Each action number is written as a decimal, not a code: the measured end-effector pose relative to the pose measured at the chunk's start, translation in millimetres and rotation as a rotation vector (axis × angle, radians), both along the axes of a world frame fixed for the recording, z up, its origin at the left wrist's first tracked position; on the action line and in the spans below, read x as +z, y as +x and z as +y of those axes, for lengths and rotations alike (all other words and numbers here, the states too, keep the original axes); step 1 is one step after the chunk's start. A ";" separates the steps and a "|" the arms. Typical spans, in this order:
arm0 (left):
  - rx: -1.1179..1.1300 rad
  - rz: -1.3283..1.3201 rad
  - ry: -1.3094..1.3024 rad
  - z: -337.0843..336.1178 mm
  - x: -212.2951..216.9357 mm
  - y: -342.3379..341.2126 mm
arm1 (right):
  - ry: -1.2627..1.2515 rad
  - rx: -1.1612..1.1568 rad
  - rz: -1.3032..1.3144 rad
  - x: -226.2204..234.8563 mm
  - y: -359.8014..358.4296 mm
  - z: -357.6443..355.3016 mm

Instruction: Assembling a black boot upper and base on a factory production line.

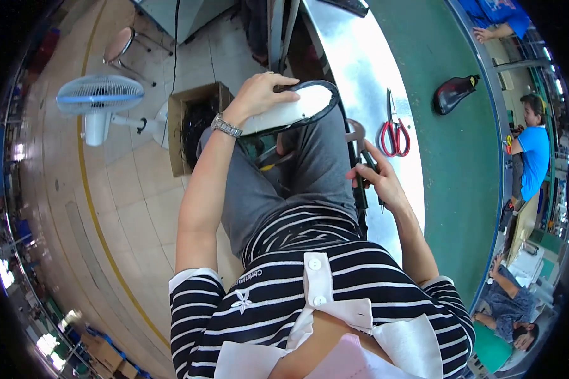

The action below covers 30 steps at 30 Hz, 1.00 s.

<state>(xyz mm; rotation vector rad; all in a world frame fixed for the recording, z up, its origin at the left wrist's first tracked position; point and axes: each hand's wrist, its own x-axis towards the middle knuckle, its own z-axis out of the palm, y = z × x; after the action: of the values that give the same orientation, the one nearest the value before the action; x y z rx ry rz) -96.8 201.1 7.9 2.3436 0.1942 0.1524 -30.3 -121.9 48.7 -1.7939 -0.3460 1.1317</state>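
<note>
My left hand [262, 98] is closed on the rim of a shoe [294, 114] that rests over my thighs, its white bottom turned up and its edge black. The thumb lies on the white face; the fingers under it are hidden. Beside my right thigh, my right hand [385, 180] grips a pair of pincers [356, 134] by dark handles, with the curved metal head pointing away from me. Red-handled scissors [394, 129] lie just beyond that hand on a shiny metal work surface [406, 208].
A green conveyor belt [458, 164] runs along the right, carrying a dark glossy shoe [454, 95]. To the left stand a cardboard box [178, 142] with black material, a fan [100, 101] and a stool [121, 47]. People [534, 151] sit across the belt.
</note>
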 end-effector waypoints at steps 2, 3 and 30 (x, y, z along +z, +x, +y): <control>0.048 0.046 -0.011 5.8 2.0 8.6 | -0.050 0.041 0.005 5.7 3.6 9.6; 0.035 -0.032 0.065 4.7 0.9 10.2 | 0.008 0.035 0.068 5.5 6.2 15.8; 0.254 0.222 -0.207 8.0 9.5 31.5 | 0.159 0.148 0.147 8.2 35.3 121.1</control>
<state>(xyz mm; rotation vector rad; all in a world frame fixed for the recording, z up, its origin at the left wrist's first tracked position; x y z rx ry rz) -65.3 209.1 17.5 2.1197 0.5895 -0.0061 5.1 -0.8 56.9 -1.5569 -0.4732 1.2947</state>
